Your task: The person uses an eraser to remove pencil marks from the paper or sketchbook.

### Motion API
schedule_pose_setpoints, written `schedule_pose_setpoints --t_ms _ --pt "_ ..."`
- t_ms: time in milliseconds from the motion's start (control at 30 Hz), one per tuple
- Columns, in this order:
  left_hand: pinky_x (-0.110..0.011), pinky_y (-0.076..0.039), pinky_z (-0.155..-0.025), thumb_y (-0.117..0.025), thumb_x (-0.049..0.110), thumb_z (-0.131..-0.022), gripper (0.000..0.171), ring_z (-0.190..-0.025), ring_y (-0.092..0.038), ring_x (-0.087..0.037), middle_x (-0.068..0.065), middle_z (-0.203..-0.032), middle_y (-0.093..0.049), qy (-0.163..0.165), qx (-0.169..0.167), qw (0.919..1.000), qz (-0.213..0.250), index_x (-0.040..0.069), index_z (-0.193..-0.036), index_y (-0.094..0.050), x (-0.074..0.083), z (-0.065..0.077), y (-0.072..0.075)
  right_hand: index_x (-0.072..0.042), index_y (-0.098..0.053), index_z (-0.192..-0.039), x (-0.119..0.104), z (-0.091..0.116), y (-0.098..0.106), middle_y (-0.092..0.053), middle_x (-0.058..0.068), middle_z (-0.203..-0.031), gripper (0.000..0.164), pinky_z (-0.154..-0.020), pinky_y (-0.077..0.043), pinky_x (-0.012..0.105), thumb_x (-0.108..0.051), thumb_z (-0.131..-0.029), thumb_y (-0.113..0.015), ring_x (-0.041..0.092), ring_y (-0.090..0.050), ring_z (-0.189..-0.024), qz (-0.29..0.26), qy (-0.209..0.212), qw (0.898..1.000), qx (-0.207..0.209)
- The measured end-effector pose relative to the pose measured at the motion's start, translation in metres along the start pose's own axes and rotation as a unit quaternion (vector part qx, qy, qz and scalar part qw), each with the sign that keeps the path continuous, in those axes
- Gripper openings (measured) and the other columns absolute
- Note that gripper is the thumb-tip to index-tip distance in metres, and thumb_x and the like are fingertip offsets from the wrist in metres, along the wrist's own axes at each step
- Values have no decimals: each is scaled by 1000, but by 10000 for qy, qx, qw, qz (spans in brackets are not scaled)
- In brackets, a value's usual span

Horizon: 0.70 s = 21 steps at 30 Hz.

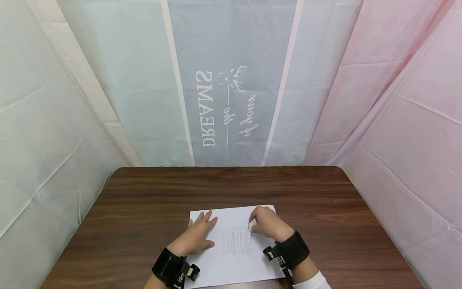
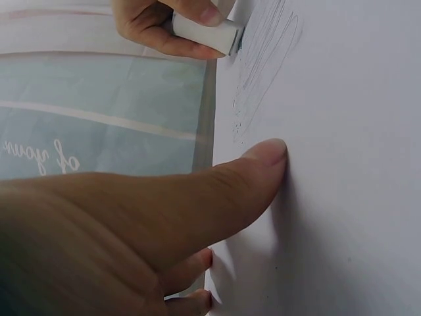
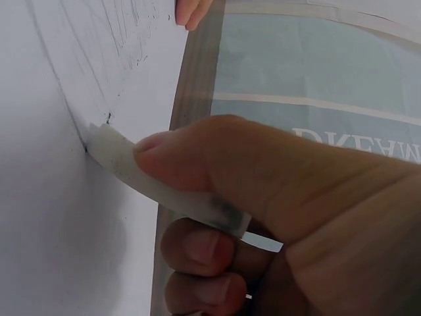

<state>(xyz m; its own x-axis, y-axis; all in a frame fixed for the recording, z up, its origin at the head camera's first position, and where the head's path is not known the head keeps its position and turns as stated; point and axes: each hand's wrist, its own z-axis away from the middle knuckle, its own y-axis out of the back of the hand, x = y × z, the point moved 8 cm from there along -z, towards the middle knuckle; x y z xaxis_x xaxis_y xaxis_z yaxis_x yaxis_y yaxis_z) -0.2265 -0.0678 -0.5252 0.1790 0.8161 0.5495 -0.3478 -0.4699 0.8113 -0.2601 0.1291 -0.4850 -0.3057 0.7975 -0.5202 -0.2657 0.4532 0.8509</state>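
A white sheet of paper lies on the table, with grey pencil-like strokes across its middle. My right hand pinches a white eraser between thumb and fingers. The eraser's tip touches the paper at the upper right end of the strokes, where dark crumbs show in the right wrist view. On the sheet's left side my left hand rests flat with its fingers spread. Its thumb presses the paper near the strokes in the left wrist view.
The dark wooden table extends around the sheet. A printed curtain hangs behind its far edge, and pale cloth hangs at both sides. Black straps with small cameras are on both wrists.
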Motion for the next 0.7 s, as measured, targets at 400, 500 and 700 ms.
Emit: schedule_pose_setpoints --t_ms 400,500,700 --pt "-77 -15 -116 -83 18 -81 71 -154 -22 -47 -22 -164 -32 25 26 10000 -88 4 -145 -54 -1 0 0 -1 -79 -93 -4 1 4 -77 13 -104 15 -71 -51 35 0 -78 -81 16 -57 -83 92 112 9999 -31" --pt "-77 -15 -116 -84 18 -81 72 -154 -22 -46 -22 -164 -32 33 26 9999 -96 5 -145 -54 0 0 0 -1 -79 -95 -5 2 7 -76 13 -107 16 -77 -54 39 -1 -79 -81 19 -63 -91 84 117 9999 48" --pt "-77 -16 -116 -84 16 -81 72 -154 -22 -46 -22 -164 -32 24 43 9999 -98 4 -145 -54 1 1 0 -1 -78 -104 -6 1 11 -75 12 -105 21 -68 -50 32 -6 -83 -80 16 -60 -80 -61 78 9997 242"
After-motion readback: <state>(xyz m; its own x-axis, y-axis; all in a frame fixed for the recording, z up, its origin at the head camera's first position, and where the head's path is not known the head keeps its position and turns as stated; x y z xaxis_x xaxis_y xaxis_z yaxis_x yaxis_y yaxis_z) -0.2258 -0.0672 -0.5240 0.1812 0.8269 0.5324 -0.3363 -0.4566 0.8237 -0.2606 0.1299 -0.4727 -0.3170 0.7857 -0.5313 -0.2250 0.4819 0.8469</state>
